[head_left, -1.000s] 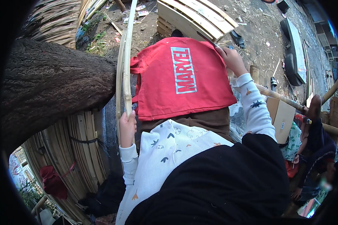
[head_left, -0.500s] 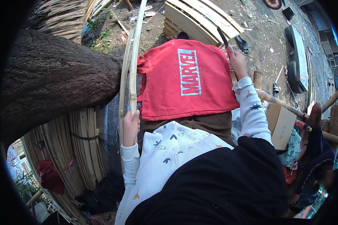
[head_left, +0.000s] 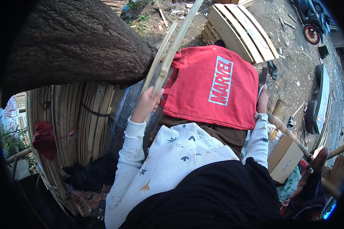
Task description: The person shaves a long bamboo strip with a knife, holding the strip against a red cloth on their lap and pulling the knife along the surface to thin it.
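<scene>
A long pale bamboo strip (head_left: 171,53) slants up and away from my left hand (head_left: 148,105), whose fingers are wrapped round its lower end. Close beside it stands a second bamboo strip (head_left: 156,63); whether my hand also touches that one I cannot tell. My right hand (head_left: 262,100) grips a knife (head_left: 263,77) at the right edge of a red cloth bag (head_left: 187,89), with the dark blade pointing away from me. The bag lies flat over my lap, its straps on the left, a pale printed panel on its front.
A thick tree trunk (head_left: 80,45) fills the upper left. Bundled bamboo slats (head_left: 70,122) stand below it, a dark red cloth (head_left: 44,139) hanging on them. Wooden slats (head_left: 240,32) are stacked ahead. At right are a bamboo pole (head_left: 288,133), a cardboard box (head_left: 284,158) and another person (head_left: 309,191).
My right hand has come down and nearer with the knife, to the bag's right edge. My left hand has risen with the bamboo strip, which now leans right. The view has turned leftward.
</scene>
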The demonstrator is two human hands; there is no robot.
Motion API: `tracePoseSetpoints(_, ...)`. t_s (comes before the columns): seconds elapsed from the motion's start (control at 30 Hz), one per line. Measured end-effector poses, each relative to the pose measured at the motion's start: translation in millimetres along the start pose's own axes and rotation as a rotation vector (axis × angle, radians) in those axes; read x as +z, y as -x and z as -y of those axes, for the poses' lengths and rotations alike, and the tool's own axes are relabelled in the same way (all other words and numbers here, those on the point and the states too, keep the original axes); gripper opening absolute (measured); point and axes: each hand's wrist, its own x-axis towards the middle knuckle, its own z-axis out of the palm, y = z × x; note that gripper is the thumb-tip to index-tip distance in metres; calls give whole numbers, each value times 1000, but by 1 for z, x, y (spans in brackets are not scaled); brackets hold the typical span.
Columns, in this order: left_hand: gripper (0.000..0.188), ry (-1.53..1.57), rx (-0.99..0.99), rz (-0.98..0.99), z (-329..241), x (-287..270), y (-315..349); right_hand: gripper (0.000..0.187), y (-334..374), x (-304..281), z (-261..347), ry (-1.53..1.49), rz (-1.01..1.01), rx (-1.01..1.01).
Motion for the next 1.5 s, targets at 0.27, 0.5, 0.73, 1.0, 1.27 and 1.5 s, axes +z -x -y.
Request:
tracePoseSetpoints(0.27,35,90,-32,309,-51,18,-66,68,-24,-1,-30,-320,64,85)
tracePoseSetpoints(0.5,37,-92,-26,428,-74,83,-108,68,-13,3,-22,-318,55,75)
tracePoseSetpoints(0.73,43,-995,539,89,-78,110,-167,68,-15,6,-26,-372,92,32)
tracePoseSetpoints(1.0,48,-1211,536,288,-76,156,-167,66,-27,1,-34,-301,109,44)
tracePoseSetpoints(1.27,35,-1104,567,228,-66,179,-148,72,-26,0,-38,-284,163,53)
tracePoseSetpoints(1.5,32,-996,1108,-189,-42,158,-62,71,-13,-2,-25,-211,122,63)
